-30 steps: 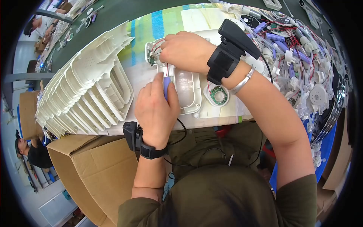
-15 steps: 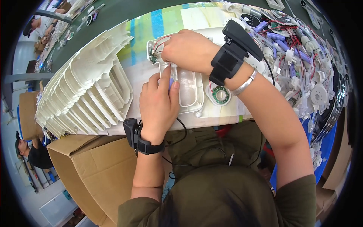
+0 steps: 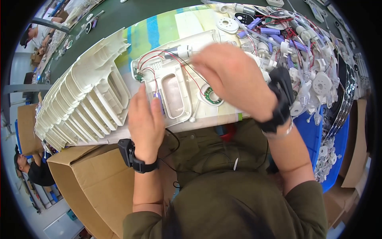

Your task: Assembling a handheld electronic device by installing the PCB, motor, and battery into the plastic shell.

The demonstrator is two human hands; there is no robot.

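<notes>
A white plastic housing (image 3: 184, 85) with a looped handle lies on the table, inner side up. Inside it sit a green circuit board (image 3: 138, 75) at the left end, a purple cylindrical battery (image 3: 160, 106) in the handle and a silver-white motor (image 3: 184, 51). Red and black wires run among them. My left hand (image 3: 144, 123) is at the handle's left side, fingers stretched out and thumb apart beside the battery. Blurred by motion, my right hand (image 3: 234, 75) hovers right of the motor, its fingertips hidden. Below it lies a white cover with a green ring board (image 3: 212, 95).
A stack of white plastic shells (image 3: 85, 95) stands at the left, above an open cardboard box (image 3: 103, 175). At the right is a heap of wired motors, batteries and boards (image 3: 294, 47), with a blue bin (image 3: 338, 163) below. Two people are at the far left.
My right hand has lifted off the housing and moved right, uncovering the motor and wires. My left hand has shifted down the handle, showing the battery. The view has shifted slightly.
</notes>
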